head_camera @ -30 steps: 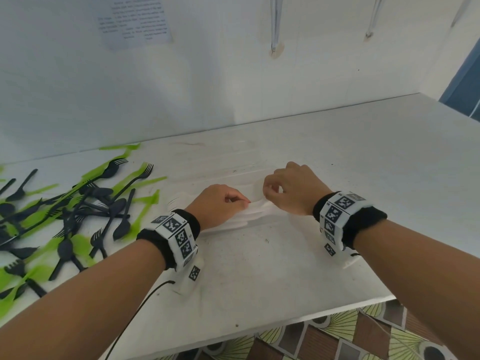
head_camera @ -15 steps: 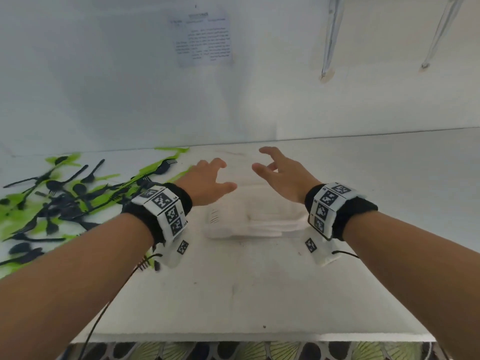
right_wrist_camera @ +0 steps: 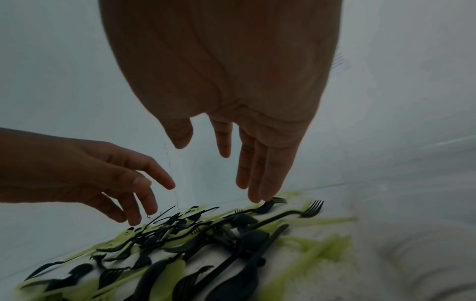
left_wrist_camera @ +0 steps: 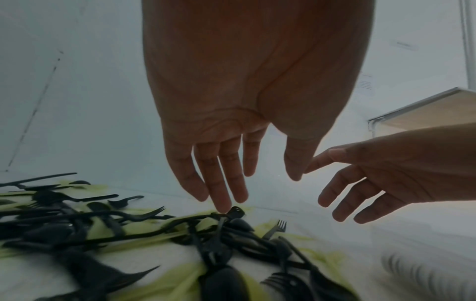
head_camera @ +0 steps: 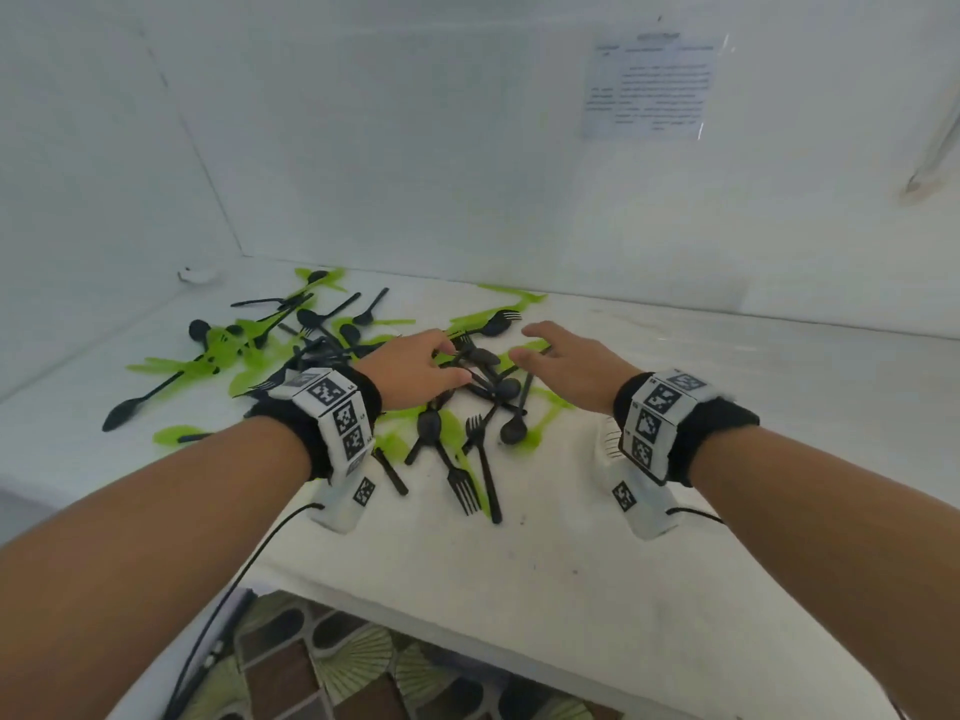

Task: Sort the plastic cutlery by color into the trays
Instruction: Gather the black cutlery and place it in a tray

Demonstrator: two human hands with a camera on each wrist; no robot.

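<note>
nearest on the white table [head_camera: 519, 589] lie two black forks [head_camera: 462, 485], handles running far. just beyond, the left hand [head_camera: 415, 368] and right hand [head_camera: 566, 366] hover, fingers spread and holding nothing, over the mixed pile [head_camera: 322, 350] of black and green cutlery. a knot of black spoons [head_camera: 493, 381] sits between and just beneath both hands; the left fingertips [left_wrist_camera: 224, 205] look nearer, almost touching a piece. i count roughly twenty black pieces; the greens overlap too much to count. no trays are in view.
</note>
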